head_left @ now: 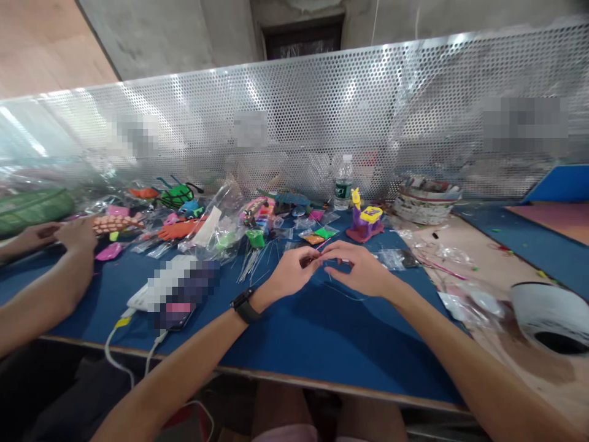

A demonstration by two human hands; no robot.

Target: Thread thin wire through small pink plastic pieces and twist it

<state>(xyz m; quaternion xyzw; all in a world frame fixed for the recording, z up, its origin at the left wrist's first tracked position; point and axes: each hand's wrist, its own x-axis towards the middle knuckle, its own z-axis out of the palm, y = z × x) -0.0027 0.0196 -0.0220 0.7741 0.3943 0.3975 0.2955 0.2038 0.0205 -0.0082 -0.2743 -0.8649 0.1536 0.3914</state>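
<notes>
My left hand (294, 270), with a dark watch on its wrist, is closed in a pinch above the blue mat. My right hand (359, 269) meets it from the other side, its thumb and fingers closed together. Between them is a thin wire (346, 297), whose loose end curves below my right hand. A small pink tip shows above the fingertips; I cannot make out what it belongs to. Just beyond my hands lie small bags of orange clay (314, 239) and green clay (325, 233). A bundle of thin wires (251, 265) rests left of my left hand.
A purple and yellow figure (367, 224) stands behind my right hand, near a water bottle (343, 184). A power bank (161, 282) and phone (179, 310) lie left. At right are a paper-lined basket (426, 201) and white container (550, 316). Another person's hands (76, 236) work at far left.
</notes>
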